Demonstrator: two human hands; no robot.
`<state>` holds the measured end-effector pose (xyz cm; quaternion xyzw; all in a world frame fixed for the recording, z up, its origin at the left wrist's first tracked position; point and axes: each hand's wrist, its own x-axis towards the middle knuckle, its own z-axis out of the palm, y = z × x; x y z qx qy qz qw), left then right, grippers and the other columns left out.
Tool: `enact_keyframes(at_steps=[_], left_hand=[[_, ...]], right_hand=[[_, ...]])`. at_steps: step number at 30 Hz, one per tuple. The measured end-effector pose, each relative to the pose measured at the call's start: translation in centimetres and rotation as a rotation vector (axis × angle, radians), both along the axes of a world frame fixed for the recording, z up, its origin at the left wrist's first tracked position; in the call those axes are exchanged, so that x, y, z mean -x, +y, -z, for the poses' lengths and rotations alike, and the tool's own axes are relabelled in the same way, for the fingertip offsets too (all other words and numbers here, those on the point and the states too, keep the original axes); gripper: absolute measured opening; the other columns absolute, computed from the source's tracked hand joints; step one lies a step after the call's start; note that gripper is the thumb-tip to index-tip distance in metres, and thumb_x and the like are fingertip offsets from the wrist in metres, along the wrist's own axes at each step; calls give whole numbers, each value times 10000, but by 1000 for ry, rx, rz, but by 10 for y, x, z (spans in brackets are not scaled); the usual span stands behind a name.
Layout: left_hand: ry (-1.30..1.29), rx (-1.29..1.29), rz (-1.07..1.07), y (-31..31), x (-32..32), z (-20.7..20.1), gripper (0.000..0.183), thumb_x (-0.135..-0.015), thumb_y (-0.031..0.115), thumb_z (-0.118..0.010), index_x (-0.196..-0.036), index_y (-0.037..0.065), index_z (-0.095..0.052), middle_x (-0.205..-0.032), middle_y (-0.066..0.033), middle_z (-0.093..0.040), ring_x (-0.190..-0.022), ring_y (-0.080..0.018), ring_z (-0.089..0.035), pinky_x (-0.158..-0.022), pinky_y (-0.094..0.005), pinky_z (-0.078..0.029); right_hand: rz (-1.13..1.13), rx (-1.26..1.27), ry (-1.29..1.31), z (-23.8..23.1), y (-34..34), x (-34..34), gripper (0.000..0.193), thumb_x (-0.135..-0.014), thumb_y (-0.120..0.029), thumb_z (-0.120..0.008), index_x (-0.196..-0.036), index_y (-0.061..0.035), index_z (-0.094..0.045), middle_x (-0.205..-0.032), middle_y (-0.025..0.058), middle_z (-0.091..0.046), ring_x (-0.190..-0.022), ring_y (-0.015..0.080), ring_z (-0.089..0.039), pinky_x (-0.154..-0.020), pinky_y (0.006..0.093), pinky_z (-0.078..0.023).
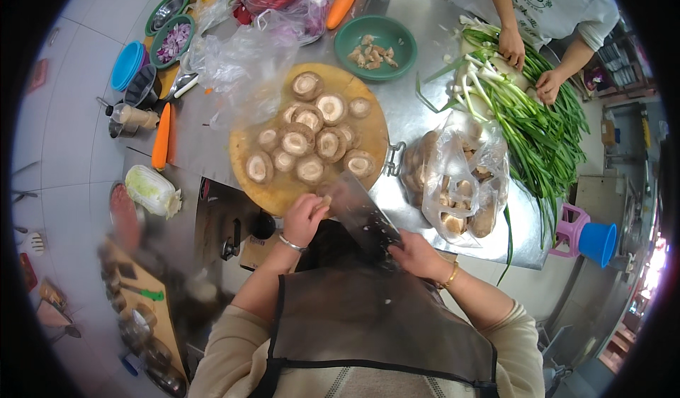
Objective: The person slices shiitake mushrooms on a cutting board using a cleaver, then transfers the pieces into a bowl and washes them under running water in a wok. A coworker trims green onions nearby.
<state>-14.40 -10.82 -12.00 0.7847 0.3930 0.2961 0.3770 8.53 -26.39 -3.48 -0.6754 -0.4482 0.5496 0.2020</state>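
Observation:
My right hand [418, 254] grips a cleaver [358, 207], its broad blade angled up and left over the near edge of the round wooden chopping board [249, 125]. My left hand [304, 219] is closed beside the blade, with a small pale piece that looks like a mushroom stem [325, 202] at its fingertips. Several mushrooms [295, 139], brown caps with pale undersides up, cover the board. Right of the board sits a clear plastic bag of mushrooms [453, 196]. A green bowl [344, 49] behind the board holds small tan pieces.
Another person's hands [511, 47] work on a pile of green onions [545, 150] at the right. Carrots [161, 137], a cabbage [153, 191], a bowl of chopped onion [174, 42] and crumpled plastic bags [244, 72] lie to the left. A blue bucket [597, 244] stands beyond the table's right edge.

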Motion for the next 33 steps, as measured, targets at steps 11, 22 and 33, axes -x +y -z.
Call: enact_keyframes(at_steps=[11,22,33], left_hand=[[-710,1147,-223,16,20,-4,123,-909,181,-476,-903,61,-503,-872,-88,-539,-580,-161,-496,-481,-274,-424],[-33,473,-261,9,-31,-13,242,-725,160,-759,-849,16,-608,-705,10,-541,-653,-76,-490,-605,-233,-426],[865,-101,109,161,-128,-90,283,-784,266,-684,-912,17,-645,-817,-159,-643,-738,-305,-614,-676,-374,-488]], right_hand=[[279,30,220,0,-16,-17,181,-887,-116,-571,-1020,-2,-525,-657,74,-581,-524,135,-543,-506,299,-445],[456,-158,37,15,-66,-23,156,-847,-96,-599,-920,19,-522,-657,156,-599,-547,271,-565,-548,367,-455],[353,-119,-140,17,-95,-30,168,-839,-124,-600,-867,8,-500,-692,226,-577,-644,389,-577,-578,444,-451]])
